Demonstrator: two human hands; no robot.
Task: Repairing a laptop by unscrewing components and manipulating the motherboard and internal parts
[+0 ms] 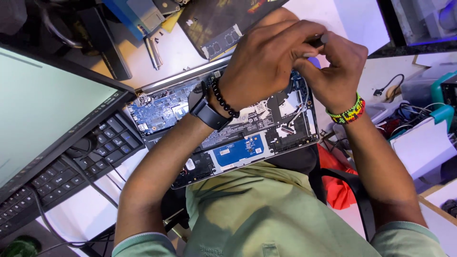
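An opened laptop (238,138) lies upside down on the desk with its blue circuit board and black battery exposed. Both of my hands hover together over its far right part. My left hand (266,62), with a black watch and a dark bead bracelet on the wrist, has its fingers pinched round the top of a thin dark tool (318,40). My right hand (333,71), with a coloured bead bracelet, is closed against the same tool just below. The tool's tip is hidden behind my hands.
A monitor (43,109) and a black keyboard (71,162) stand at the left. The laptop's removed bottom cover (219,19) lies at the back, with a metal pen-like tool (153,52) beside it. Cables and boxes crowd the right side (419,119).
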